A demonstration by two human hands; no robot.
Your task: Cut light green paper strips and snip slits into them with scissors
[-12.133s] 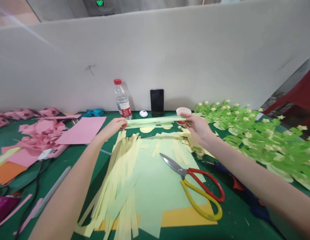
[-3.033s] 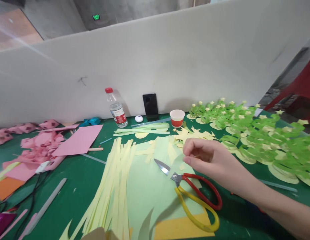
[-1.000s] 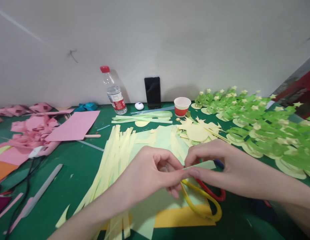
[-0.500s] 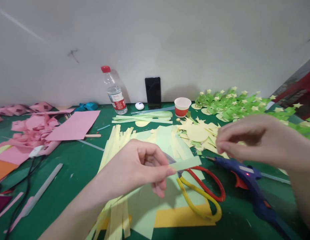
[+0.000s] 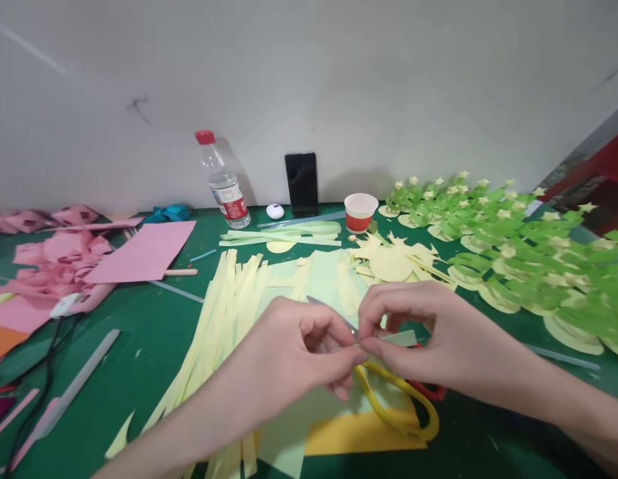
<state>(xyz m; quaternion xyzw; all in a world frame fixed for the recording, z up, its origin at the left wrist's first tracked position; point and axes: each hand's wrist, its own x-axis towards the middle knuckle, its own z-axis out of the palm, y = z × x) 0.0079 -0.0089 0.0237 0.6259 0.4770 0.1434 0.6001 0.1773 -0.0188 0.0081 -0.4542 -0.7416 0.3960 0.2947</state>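
Note:
Between my two hands is a short pale green paper strip (image 5: pixel 402 338). My left hand (image 5: pixel 318 346) pinches its near end between thumb and fingers. The thumb and forefinger of my right hand (image 5: pixel 408 326) grip it close beside the left fingertips, with the free end sticking out to the right. Beneath the hands lie scissors (image 5: pixel 396 386) with yellow and red handles, partly covered by the fingers. They rest on pale green paper sheets (image 5: pixel 283 426). Long pale yellow paper strips (image 5: pixel 229 293) lie left of them. The glue gun is hidden behind my right arm.
Along the wall stand a water bottle (image 5: pixel 229 189), a phone (image 5: pixel 302 185) and a paper cup (image 5: pixel 360 213). Yellow star and circle cutouts (image 5: pixel 391 263) lie behind my right hand. Green paper plants (image 5: pixel 513 246) fill the right side, pink paper pieces (image 5: pixel 139 253) the left.
My right hand has come in leftward and down from above the glue gun and now pinches the strip beside my left hand. The left hand has moved slightly right.

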